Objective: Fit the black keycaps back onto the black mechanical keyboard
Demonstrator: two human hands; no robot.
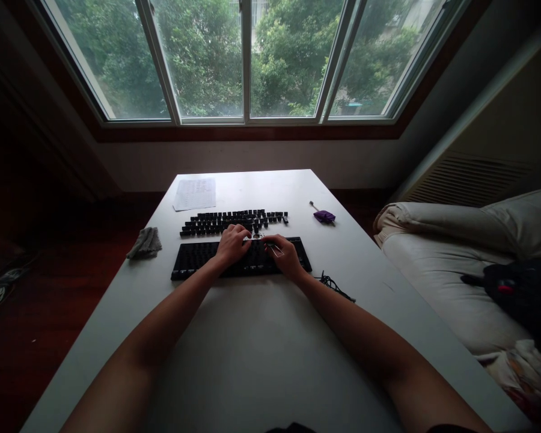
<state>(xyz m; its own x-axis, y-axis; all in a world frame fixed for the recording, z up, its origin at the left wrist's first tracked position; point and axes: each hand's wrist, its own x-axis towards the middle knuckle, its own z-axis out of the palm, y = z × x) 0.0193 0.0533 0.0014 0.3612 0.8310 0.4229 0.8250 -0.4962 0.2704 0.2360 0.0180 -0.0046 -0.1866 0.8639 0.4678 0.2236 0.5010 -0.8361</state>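
Note:
A black keyboard (198, 255) lies across the white table. My left hand (232, 245) rests over its middle, fingers bent forward and thumb a little apart from them, with nothing visible in its grasp. Closed around a wire keycap puller (277, 250) is my right hand (285, 255), above the right half of the keyboard. The puller's front end is too small to make out. Behind the keyboard, loose black keycaps (207, 225) lie in rows; my left fingertips are close to the nearest ones and hide some. Between the hands, a small roundish item (256, 236) is unclear.
A printed paper sheet (195, 193) lies at the back left, and a grey cloth (145, 243) at the left edge. A purple cloth-like item (324, 216) with a thin stick is at the right. A black cable (336, 287) coils beside the keyboard. A sofa (442, 264) stands right.

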